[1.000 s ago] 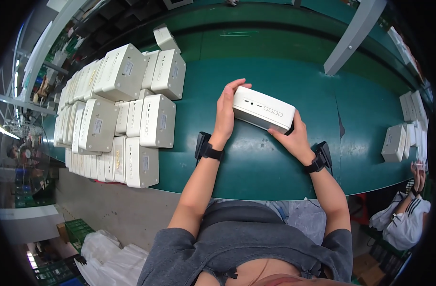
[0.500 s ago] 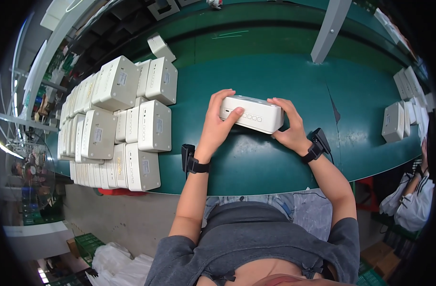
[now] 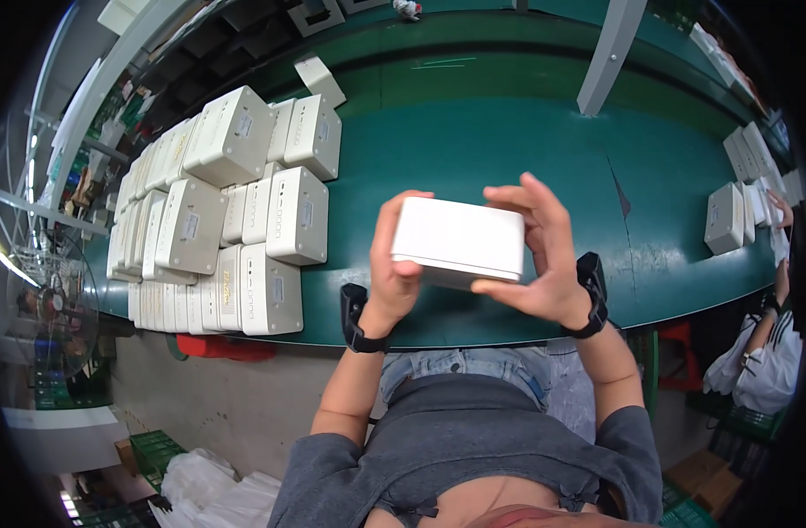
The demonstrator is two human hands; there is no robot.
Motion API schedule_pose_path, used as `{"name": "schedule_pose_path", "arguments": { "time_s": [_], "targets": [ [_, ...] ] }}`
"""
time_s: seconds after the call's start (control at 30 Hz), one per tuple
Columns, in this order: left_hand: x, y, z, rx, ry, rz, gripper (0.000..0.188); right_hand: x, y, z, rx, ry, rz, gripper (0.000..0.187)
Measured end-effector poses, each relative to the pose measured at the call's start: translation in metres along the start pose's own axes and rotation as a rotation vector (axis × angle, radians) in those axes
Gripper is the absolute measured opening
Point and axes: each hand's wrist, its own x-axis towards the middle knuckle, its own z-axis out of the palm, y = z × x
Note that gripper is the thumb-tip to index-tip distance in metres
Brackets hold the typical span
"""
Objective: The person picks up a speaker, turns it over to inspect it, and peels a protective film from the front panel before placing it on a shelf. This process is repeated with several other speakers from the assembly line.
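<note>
A white box-shaped device (image 3: 460, 236) is held above the green table, a plain smooth face toward me. My left hand (image 3: 396, 264) grips its left end, thumb on the lower front corner and fingers behind. At the right end, my right hand (image 3: 544, 255) has its thumb against the lower edge and its fingers curved up beside the device. Its button side does not show. To the left stand stacked white devices (image 3: 297, 216) of like shape, with buttons, small sockets and labels on their sides.
The green tabletop (image 3: 473, 141) spreads around my hands. A grey post (image 3: 610, 62) rises from its far side. At the right, more white devices (image 3: 725, 218) stand near another person's hand (image 3: 780, 211). One device (image 3: 319, 81) lies apart behind the stacks.
The device has been turned, its button side going out of sight and a plain face coming up. Both hands have shifted grip and come slightly nearer me; the right fingers lifted.
</note>
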Motion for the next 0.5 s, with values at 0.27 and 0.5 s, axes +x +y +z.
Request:
{"name": "schedule_pose_path", "arguments": {
  "time_s": [0.27, 0.5],
  "targets": [
    [-0.004, 0.025, 0.001, -0.64, 0.47, -0.212, 0.083, -0.039, -0.034, 0.013, -0.043, -0.106, 0.149, 0.089],
    [-0.015, 0.024, -0.006, -0.855, 0.429, -0.517, 0.077, -0.047, -0.036, 0.023, -0.18, -0.128, 0.124, 0.093]
  ]
}}
